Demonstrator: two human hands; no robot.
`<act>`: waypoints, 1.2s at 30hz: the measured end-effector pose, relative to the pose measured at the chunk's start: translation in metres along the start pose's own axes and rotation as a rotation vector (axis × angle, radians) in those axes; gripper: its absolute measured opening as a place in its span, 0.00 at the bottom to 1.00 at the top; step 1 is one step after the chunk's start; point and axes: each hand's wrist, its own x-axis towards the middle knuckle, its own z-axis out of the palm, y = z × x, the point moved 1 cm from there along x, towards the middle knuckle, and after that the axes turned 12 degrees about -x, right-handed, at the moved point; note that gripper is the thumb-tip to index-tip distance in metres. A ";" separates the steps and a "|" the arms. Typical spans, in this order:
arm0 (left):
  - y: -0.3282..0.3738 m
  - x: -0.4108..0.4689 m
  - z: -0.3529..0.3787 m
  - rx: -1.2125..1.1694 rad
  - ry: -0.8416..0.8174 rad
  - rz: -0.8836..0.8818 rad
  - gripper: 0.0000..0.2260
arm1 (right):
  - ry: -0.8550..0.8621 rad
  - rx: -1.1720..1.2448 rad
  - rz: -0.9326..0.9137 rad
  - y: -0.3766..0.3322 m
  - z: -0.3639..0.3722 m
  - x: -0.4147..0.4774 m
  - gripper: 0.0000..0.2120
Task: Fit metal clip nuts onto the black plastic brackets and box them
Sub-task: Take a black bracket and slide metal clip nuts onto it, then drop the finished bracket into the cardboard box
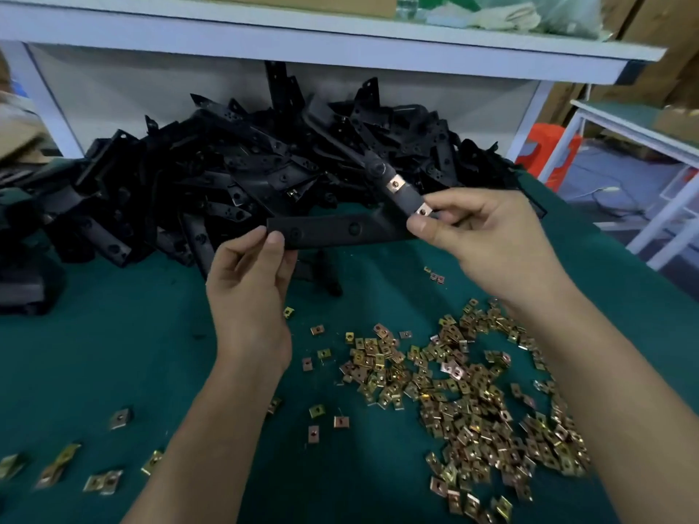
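The bracket (333,228) is held with its long axis left to right: one end is pinched by the left hand (246,289), the other (with the clip nut (423,210)) by the right hand (484,240).

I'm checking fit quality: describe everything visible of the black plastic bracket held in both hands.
The long black plastic bracket is matte and angled: one arm lies level between the hands, the other rises toward the heap of black brackets. Round holes dot it. Two copper-coloured metal clip nuts sit on the rising arm. The left hand grips its left end; the right hand pinches the bend, at the lower nut.
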 end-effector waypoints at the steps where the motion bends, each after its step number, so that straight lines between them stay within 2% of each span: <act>1: 0.000 -0.004 0.004 0.017 -0.017 -0.021 0.03 | 0.019 -0.001 -0.002 -0.001 -0.008 -0.006 0.16; 4: -0.004 -0.019 0.015 0.070 -0.073 -0.098 0.03 | 0.068 -0.007 0.045 0.005 -0.033 -0.032 0.17; 9: -0.024 -0.061 0.041 0.136 -0.228 -0.241 0.09 | 0.170 0.062 0.262 0.026 -0.087 -0.097 0.04; 15: -0.063 -0.126 0.081 0.287 -0.499 -0.468 0.07 | 0.273 -0.024 0.493 0.046 -0.160 -0.197 0.05; 22: -0.133 -0.222 0.123 0.418 -0.769 -0.637 0.03 | 0.423 -0.138 0.726 0.058 -0.213 -0.324 0.09; 26: -0.163 -0.256 0.125 0.451 -0.860 -0.699 0.03 | 0.471 -0.162 0.871 0.067 -0.219 -0.371 0.07; 29: -0.183 -0.278 0.122 0.492 -0.925 -0.738 0.03 | 0.446 -0.190 0.969 0.076 -0.222 -0.402 0.08; 33: -0.201 -0.290 0.113 0.679 -1.043 -0.717 0.07 | 0.443 -0.279 1.126 0.090 -0.225 -0.426 0.07; 36: -0.202 -0.286 0.108 0.842 -1.141 -0.632 0.12 | 0.446 -0.404 1.278 0.098 -0.225 -0.433 0.19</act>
